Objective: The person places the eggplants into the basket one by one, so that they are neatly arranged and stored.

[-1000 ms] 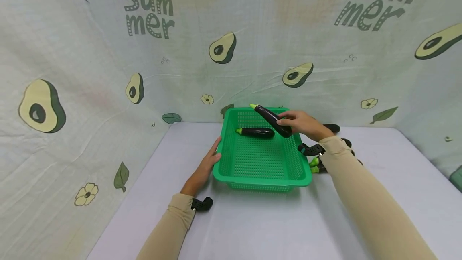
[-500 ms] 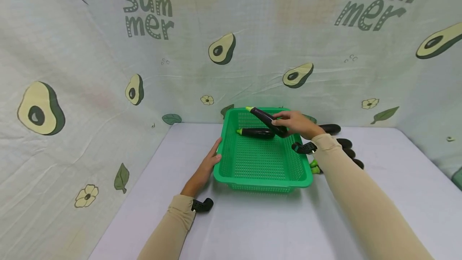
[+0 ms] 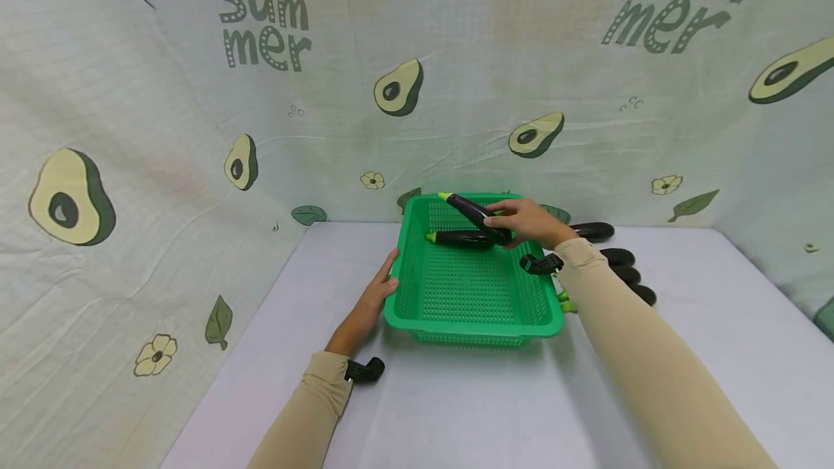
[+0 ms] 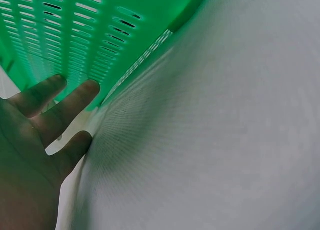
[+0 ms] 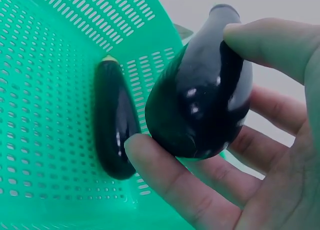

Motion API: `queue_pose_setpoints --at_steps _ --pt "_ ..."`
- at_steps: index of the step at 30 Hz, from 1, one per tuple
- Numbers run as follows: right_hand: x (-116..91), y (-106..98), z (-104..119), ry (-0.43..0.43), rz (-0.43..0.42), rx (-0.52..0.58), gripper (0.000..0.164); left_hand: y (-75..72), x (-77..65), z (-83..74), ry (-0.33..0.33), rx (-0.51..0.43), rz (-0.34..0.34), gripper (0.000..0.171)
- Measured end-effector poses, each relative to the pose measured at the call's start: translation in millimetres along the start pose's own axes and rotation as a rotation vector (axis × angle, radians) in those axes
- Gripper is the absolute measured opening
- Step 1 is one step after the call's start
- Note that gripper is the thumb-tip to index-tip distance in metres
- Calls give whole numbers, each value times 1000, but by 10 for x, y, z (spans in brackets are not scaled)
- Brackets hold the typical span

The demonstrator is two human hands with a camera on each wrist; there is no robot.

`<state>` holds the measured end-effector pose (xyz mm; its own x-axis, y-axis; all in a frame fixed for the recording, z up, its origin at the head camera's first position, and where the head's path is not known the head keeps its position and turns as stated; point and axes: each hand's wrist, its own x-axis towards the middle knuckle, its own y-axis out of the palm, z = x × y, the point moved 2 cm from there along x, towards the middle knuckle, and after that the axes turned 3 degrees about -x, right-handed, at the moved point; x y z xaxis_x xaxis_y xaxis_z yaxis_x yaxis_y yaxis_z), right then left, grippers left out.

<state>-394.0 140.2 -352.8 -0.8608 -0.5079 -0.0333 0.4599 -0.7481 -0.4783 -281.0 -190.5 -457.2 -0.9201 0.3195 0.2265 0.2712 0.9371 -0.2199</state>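
My right hand (image 3: 526, 221) grips a dark, glossy eggplant (image 3: 470, 210) over the back right of the green basket (image 3: 474, 326). Its pale green stem end points up and to the left. In the right wrist view the thumb and fingers (image 5: 272, 42) wrap the thick end of the held eggplant (image 5: 200, 99). A second eggplant (image 3: 456, 238) lies inside the basket along its back wall, seen too in the right wrist view. At the basket's left side, my left hand (image 3: 370, 304) rests with fingers extended; the left wrist view has those fingers (image 4: 75, 104) spread against the slotted wall.
Several more eggplants (image 3: 625, 275) lie on the white table (image 3: 449, 411) to the right of the basket, partly hidden by my right forearm. Another eggplant (image 3: 594, 231) lies farther back. A printed cloth (image 3: 456, 93) hangs behind the table.
My right hand has moved left and slightly lower with the held eggplant, which now overlaps the lying one in the head view. The left hand and basket have hardly moved.
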Motion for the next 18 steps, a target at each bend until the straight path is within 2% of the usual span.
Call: queue_pose_setpoints --at_steps 5,13,18 --pt "53 28 9 -14 1 -35 61 -5 4 -54 -28 3 23 65" --pt "126 78 7 -16 -8 -97 56 32 -88 -400 -19 -5 59 66" --pt "145 113 3 -11 -23 -115 56 36 -89 -388 -25 -11 53 67"
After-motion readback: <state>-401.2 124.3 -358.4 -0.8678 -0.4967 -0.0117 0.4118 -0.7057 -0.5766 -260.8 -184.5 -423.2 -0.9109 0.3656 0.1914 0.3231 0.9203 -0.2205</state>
